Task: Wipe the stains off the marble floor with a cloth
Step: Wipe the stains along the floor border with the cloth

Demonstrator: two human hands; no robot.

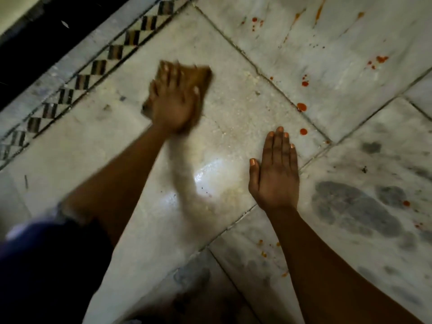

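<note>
A person's left hand point(174, 106) presses flat on a folded brown cloth point(198, 77); right hand point(274, 174), fingers straight together, rests on white marble floor point(233, 113), red stains point(301, 106) at 1 o'clock.

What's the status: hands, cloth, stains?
Left hand flat on brown cloth, blurred. Right hand flat on marble floor. Red stains remain. Nothing blocking.
</note>
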